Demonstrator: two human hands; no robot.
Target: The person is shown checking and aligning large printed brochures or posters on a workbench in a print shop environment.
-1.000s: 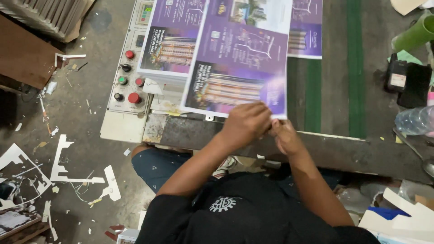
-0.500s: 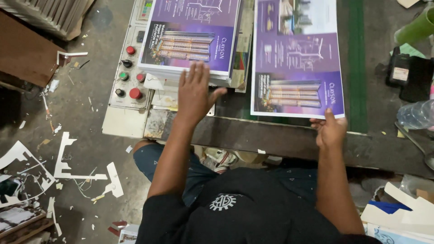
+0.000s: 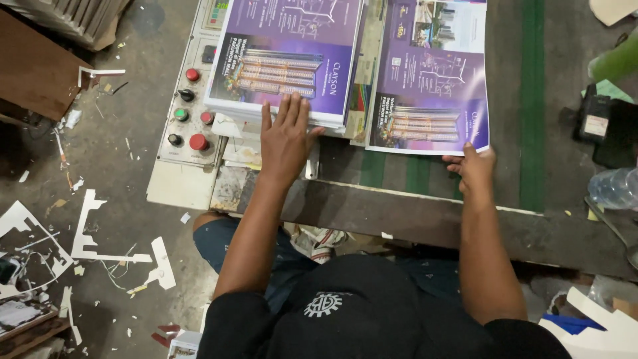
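Left hand lies flat, fingers spread wide, palm down on the near edge of the stack of purple printed sheets. It presses there and grips nothing. The stack sits on the machine bed, just right of the control panel with its red, green and black buttons.

Right hand pinches the near edge of a single purple sheet, thumb on top, fingers under as far as I can tell. That sheet lies flat on the dark work table, beside the stack and apart from it, with a narrow strip of other printed paper showing between them.

Progress, as a judgement: one sheet is off the stack and laid out to the right, square to the table edge. The stack looks thick, so most of the sheets seem to remain unseparated. No second pile on the right yet, just this one sheet, so I read this as early in the run.

Around: white card offcuts litter the floor on the left. A plastic bottle and a black device sit at the table's far right, well apart from both hands.
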